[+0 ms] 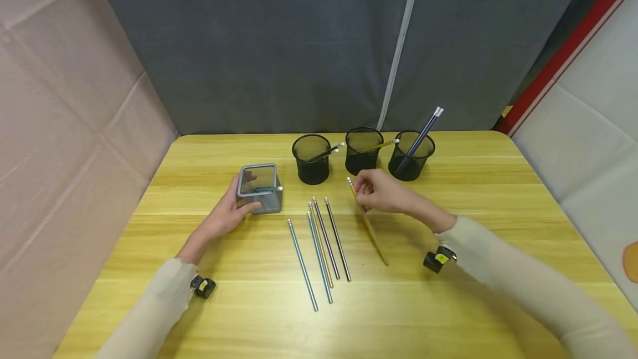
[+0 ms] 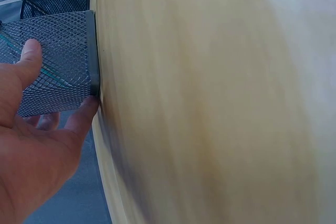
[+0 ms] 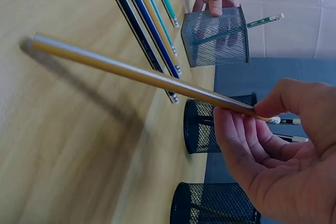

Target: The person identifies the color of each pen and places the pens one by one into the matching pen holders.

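My left hand (image 1: 226,218) holds a square grey mesh pencil cup (image 1: 267,203) by its side, with the thumb across the near face and the other fingers behind. A teal pencil (image 3: 226,36) leans inside that cup, its eraser end poking past the rim. Between thumb and fingertips, my right hand (image 1: 381,191) pinches a yellow pencil (image 1: 372,231) close to its white eraser end. In the right wrist view the pencil's far end hangs over the table, its shadow below. Left of it lie several loose pencils (image 1: 341,240), teal, yellow, dark blue and black.
Three round black mesh cups stand along the back: one with black pencils (image 1: 312,173), one with a yellow pencil (image 1: 356,163), one with dark blue pencils (image 1: 405,169). Behind the wooden table (image 1: 239,314) hangs a grey curtain (image 1: 269,43). Pale cloth walls flank both sides.
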Motion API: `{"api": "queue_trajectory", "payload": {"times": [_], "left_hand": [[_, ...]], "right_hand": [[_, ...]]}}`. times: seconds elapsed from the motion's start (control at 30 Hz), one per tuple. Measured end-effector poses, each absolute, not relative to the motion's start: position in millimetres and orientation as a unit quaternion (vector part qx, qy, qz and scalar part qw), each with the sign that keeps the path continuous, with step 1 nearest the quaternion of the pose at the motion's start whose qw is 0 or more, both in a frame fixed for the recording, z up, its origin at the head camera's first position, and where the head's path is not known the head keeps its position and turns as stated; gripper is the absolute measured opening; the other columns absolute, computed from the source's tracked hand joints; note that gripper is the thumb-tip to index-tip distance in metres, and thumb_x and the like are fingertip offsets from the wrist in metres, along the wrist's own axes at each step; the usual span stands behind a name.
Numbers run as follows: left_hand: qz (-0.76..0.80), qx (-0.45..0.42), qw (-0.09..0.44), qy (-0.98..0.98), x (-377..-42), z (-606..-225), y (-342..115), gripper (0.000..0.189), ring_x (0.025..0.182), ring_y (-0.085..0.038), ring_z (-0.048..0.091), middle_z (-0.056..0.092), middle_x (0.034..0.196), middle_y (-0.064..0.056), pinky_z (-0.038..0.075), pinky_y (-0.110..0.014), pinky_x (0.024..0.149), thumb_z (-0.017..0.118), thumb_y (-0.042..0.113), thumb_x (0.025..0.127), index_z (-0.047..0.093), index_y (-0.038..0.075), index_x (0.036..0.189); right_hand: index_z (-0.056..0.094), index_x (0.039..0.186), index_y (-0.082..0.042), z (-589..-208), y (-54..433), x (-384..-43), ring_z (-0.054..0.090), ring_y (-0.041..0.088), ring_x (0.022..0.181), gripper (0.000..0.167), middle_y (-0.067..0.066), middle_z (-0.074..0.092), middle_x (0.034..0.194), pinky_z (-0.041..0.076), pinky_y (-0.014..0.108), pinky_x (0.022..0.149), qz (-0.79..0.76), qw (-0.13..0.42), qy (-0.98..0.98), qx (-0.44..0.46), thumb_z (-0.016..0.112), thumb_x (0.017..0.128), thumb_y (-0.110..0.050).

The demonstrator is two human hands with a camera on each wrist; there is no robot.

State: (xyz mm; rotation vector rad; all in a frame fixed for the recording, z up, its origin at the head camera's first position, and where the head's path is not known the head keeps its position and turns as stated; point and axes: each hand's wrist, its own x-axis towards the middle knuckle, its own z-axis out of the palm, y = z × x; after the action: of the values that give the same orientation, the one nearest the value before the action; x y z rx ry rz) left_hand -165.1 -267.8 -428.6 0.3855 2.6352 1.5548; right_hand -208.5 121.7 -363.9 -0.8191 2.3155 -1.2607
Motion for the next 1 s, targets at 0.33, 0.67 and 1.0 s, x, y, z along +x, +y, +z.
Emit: {"api": "queue_trajectory", "payload": {"times": [0.33, 0.67, 1.0], "left_hand": [[0.5, 0.123, 0.03, 0.857, -165.3, -428.6, -267.3, 0.079, 0.142, -0.046, 0.033, 0.031, 0.157, -0.025, 0.029, -0.056, 0.115, 0.065, 0.006, 0.1, 0.014, 0.007, 0.16], [0.488, 0.116, 0.027, 0.865, -165.5, -426.0, -267.4, 0.08, 0.141, -0.046, 0.034, 0.033, 0.157, -0.024, 0.03, -0.062, 0.113, 0.066, 0.006, 0.1, 0.014, 0.009, 0.161], [0.487, 0.113, 0.025, 0.866, -165.2, -424.7, -264.9, 0.079, 0.141, -0.045, 0.034, 0.035, 0.155, -0.023, 0.033, -0.061, 0.112, 0.067, 0.004, 0.098, 0.018, 0.006, 0.159]], "right_hand": [[0.059, 0.103, 0.004, -351.1, 129.2, -213.9, 0.065, 0.023, 0.072, 0.013, 0.01, 0.063, 0.086, 0.058, 0.042, 0.069, -0.424, 0.171, 0.843, -0.284, 0.059, 0.091, 0.002], [0.058, 0.103, 0.003, -342.8, 135.2, -218.2, 0.063, 0.026, 0.076, 0.011, 0.013, 0.062, 0.087, 0.059, 0.034, 0.068, -0.451, 0.15, 0.833, -0.282, 0.055, 0.093, 0.006], [0.058, 0.105, 0.006, -341.4, 138.0, -221.2, 0.061, 0.027, 0.082, 0.011, 0.015, 0.06, 0.092, 0.06, 0.033, 0.07, -0.478, 0.126, 0.82, -0.289, 0.056, 0.094, 0.006]]}}
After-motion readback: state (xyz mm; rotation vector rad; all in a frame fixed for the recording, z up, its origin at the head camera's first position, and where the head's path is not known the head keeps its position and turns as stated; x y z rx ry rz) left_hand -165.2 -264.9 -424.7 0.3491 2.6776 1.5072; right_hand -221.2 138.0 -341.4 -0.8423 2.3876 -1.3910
